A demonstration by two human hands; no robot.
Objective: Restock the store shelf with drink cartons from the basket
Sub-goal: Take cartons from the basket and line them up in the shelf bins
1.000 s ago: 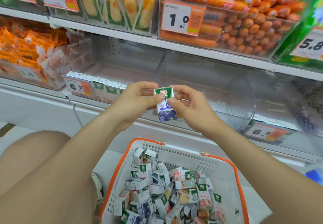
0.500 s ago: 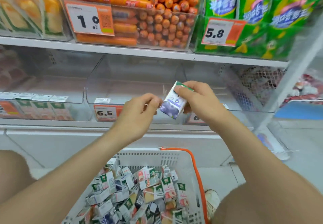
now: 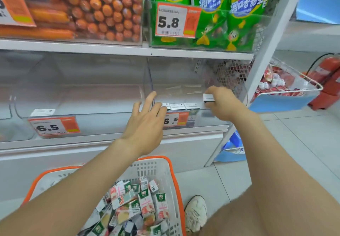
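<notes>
3 cartons [image 3: 177, 106] in bin [image 3: 207, 119] | right hand [image 3: 221, 102] grips carton [image 3: 208, 97] | basket [image 3: 173, 173] heaped

Non-task stock and fixtures around the bay.
Orange sausages [image 3: 103, 15] are lying stacked in a clear bin [image 3: 142, 24]; green snack bags [image 3: 239, 5] are standing in the bin just to its right, a 5.8 price tag [image 3: 174, 21] hanging on its front. A red fire extinguisher [image 3: 329, 70] is sitting at the far right edge, beside a wire rack [image 3: 301, 75] holding red packets [image 3: 279, 81].
</notes>
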